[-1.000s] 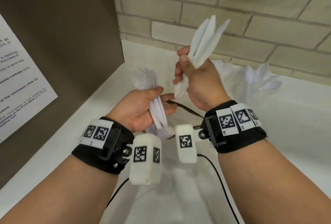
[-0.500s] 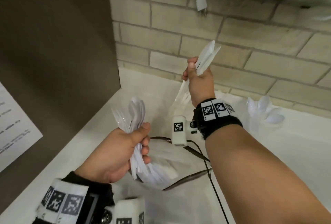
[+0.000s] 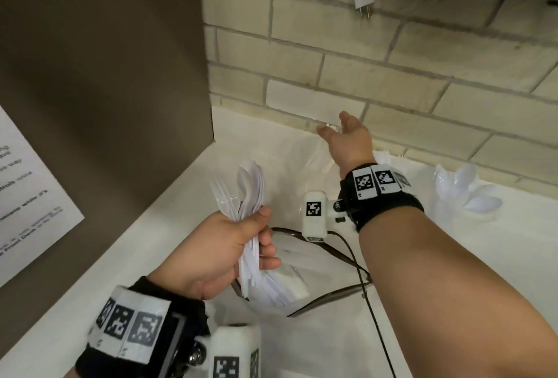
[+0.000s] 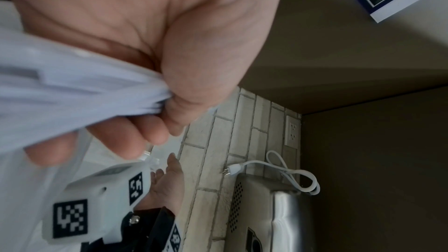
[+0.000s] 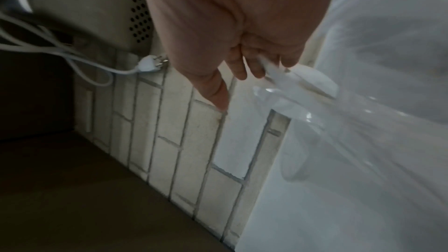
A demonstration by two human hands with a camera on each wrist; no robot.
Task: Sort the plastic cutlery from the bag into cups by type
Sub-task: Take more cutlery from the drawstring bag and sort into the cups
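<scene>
**Knife bundle released at the wall-side cup**

Head view: my right hand point(image 3: 347, 137) is down near the brick wall with fingers spread and relaxed. A second ago it held a fan of knives raised high; that fan is gone from the grip. My left hand point(image 3: 217, 251) grips the mixed bundle point(image 3: 249, 193) of forks and spoons above the bag point(image 3: 290, 287) on the counter. The spoon cup point(image 3: 465, 193) stands well apart to the right.

Left wrist view: the left hand's fingers point(image 4: 145, 141) are curled round the bundle's handles. The right hand shows beyond them, palm open.

Right wrist view: loosely extended fingers point(image 5: 238, 68) sit just above a clear cup point(image 5: 290, 106). The white knives point(image 5: 312, 81) lie at its mouth, blurred, so I cannot tell whether a fingertip touches them.

Judgement: knives are delivered — forks and spoons remain to sort.
</scene>
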